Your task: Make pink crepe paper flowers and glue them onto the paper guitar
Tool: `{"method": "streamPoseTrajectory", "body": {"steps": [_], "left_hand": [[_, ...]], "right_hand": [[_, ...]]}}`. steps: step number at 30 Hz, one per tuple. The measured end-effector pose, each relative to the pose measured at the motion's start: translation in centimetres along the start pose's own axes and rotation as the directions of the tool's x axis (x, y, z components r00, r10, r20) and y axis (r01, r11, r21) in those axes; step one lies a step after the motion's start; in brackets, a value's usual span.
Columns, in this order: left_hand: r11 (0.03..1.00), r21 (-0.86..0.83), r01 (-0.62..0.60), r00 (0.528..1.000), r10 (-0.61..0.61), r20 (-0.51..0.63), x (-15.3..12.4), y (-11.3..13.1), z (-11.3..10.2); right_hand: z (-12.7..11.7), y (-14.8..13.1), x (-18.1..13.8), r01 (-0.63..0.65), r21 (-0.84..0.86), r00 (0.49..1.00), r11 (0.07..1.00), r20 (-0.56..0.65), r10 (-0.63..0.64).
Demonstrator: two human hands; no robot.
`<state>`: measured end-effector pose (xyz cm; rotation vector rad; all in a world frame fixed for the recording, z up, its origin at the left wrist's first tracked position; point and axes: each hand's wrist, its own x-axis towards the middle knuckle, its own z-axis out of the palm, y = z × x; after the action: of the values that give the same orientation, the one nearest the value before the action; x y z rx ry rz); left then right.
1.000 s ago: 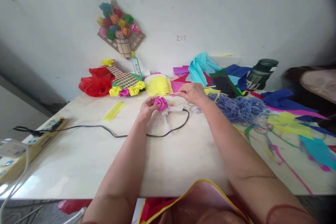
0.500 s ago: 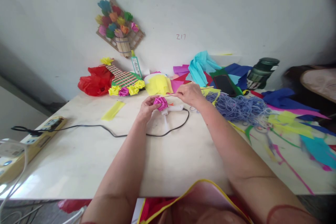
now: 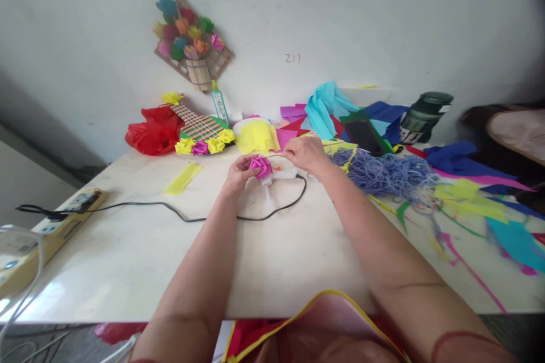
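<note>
Closed around a pink paper flower (image 3: 261, 167) is my left hand (image 3: 240, 174), above the middle of the table. My right hand (image 3: 305, 154) pinches a thin wooden stick (image 3: 275, 153), whose left end reaches the top of the flower. Whether the stick's tip is stuck into the flower I cannot tell. Just behind and below the flower lies a white glue gun (image 3: 284, 174) with a black cord (image 3: 272, 216); the flower covers part of it. A strip of yellow crepe paper (image 3: 183, 178) rests left of my left hand.
A yellow power strip (image 3: 72, 224) is at the left. At the back are a flower-trimmed stick craft (image 3: 202, 125), a glue bottle (image 3: 220, 105) and red plastic (image 3: 154, 131). Tangled purple string (image 3: 378, 173), paper scraps (image 3: 468, 198), a phone (image 3: 364, 137) and a green bottle (image 3: 426, 119) fill the right.
Almost nothing differs. Both hands keep their hold on the flower and the stick, and the view has shifted very slightly.
</note>
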<state>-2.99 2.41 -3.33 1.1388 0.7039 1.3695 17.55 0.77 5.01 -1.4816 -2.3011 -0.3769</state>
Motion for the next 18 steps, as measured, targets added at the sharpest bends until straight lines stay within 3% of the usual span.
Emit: {"method": "streamPoseTrajectory", "body": {"steps": [18], "left_hand": [[0.999,0.032,-0.005,1.000,0.004,0.020,0.09,-0.16,-0.14]], "right_hand": [[-0.09,0.10,-0.06,0.023,-0.014,1.000,1.000,-0.016,-0.023]]}}
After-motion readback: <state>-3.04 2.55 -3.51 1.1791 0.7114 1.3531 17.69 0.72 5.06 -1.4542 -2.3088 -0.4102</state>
